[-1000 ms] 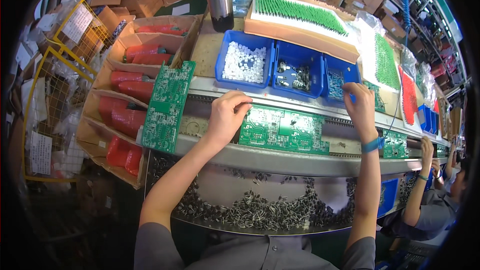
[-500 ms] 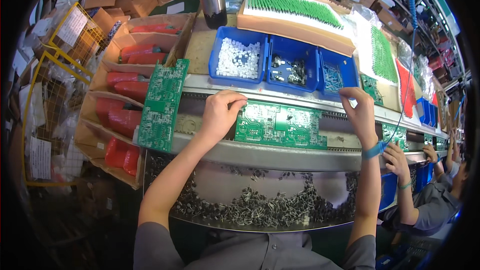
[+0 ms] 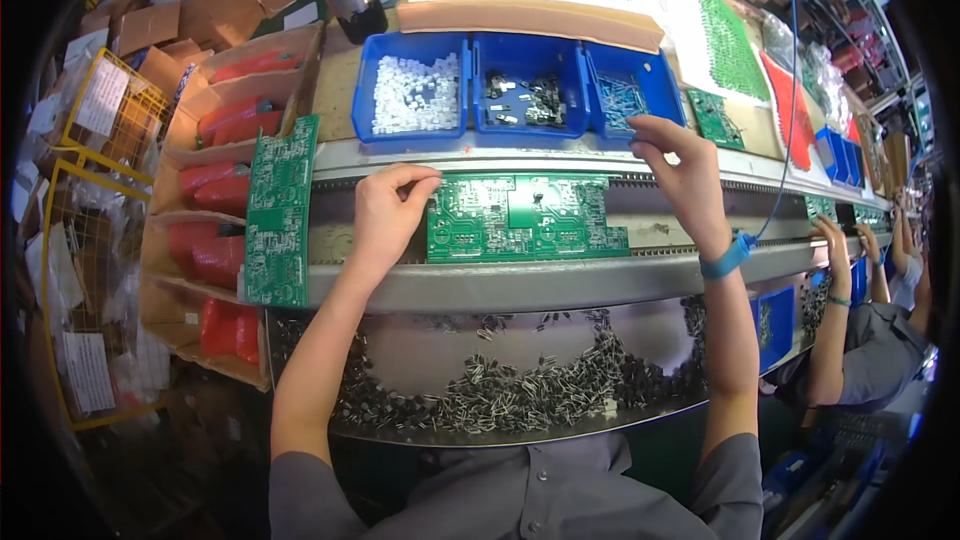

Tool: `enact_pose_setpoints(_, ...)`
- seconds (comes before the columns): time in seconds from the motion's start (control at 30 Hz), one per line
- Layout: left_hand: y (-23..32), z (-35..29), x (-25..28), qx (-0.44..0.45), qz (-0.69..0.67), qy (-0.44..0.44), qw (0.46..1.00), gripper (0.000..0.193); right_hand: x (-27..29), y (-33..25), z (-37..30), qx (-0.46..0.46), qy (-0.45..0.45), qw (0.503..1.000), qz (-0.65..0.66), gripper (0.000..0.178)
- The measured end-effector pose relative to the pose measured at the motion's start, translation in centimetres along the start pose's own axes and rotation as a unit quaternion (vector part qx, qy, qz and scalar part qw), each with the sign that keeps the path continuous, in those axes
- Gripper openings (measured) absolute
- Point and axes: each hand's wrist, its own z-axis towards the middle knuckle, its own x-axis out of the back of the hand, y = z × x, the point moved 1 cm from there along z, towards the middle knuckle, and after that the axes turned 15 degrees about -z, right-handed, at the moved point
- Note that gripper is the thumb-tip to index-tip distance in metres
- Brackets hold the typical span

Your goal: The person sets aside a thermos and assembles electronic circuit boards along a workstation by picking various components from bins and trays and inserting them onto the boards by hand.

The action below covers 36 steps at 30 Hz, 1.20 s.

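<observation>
A green circuit board (image 3: 520, 217) lies on the rail track in front of me. My left hand (image 3: 388, 215) is closed in a pinch, its fingertips at the board's upper left corner; whatever is between them is too small to make out. My right hand (image 3: 680, 175) hangs beyond the board's right end, thumb and forefinger curled together at the near edge of a blue bin of thin blue leaded parts (image 3: 622, 98). Anything in that pinch is also too small to name. A blue wrist strap (image 3: 728, 254) with a cord circles my right wrist.
Blue bins of white connectors (image 3: 415, 95) and of dark metallic parts (image 3: 525, 100) stand behind the rail. Another circuit board (image 3: 280, 215) lies across its left end, by a divided carton (image 3: 165, 240). A tray of loose leaded parts (image 3: 520, 390) is nearest me. Co-workers' hands (image 3: 830, 245) are right.
The whole view has shifted, so things sit further left and higher. My right fingertips have risen slightly towards the blue bin. A co-worker's hand has moved away to the right.
</observation>
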Motion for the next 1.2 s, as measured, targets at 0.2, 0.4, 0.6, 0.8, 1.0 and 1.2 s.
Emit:
enact_pose_setpoints(0.2, 0.2, -0.1, 0.4, 0.058, 0.034, -0.013, 0.998, 0.013, -1.3, -0.3, -0.3, -0.013, -0.024, 1.000, 0.001, 0.020)
enact_pose_setpoints(0.4, 1.0, 0.2, 0.3, 0.069, 0.052, -0.024, 0.996, 0.013, -2.3, -0.7, -0.5, -0.004, -0.065, 0.996, 0.054, 0.014)
enact_pose_setpoints(0.6, 0.5, 0.2, 0.3, 0.064, 0.041, -0.024, 0.997, 0.011, -4.8, -0.9, -0.8, -0.006, -0.065, 0.991, 0.113, 0.014)
enact_pose_setpoints(0.8, 1.8, 0.6, 0.4, 0.073, 0.055, -0.049, 0.995, 0.010, -6.9, -0.7, -1.0, 0.051, -0.086, 0.991, 0.086, 0.015)
enact_pose_setpoints(1.0, 2.8, 1.9, 0.4, 0.064, 0.101, -0.128, 0.985, 0.012, -7.1, -1.0, -0.9, 0.056, -0.081, 0.991, 0.094, 0.014)
enact_pose_setpoints(1.2, 3.0, 2.0, -0.2, 0.061, 0.156, -0.124, 0.978, 0.011, -7.3, -1.1, -0.8, 0.046, -0.076, 0.992, 0.086, 0.014)
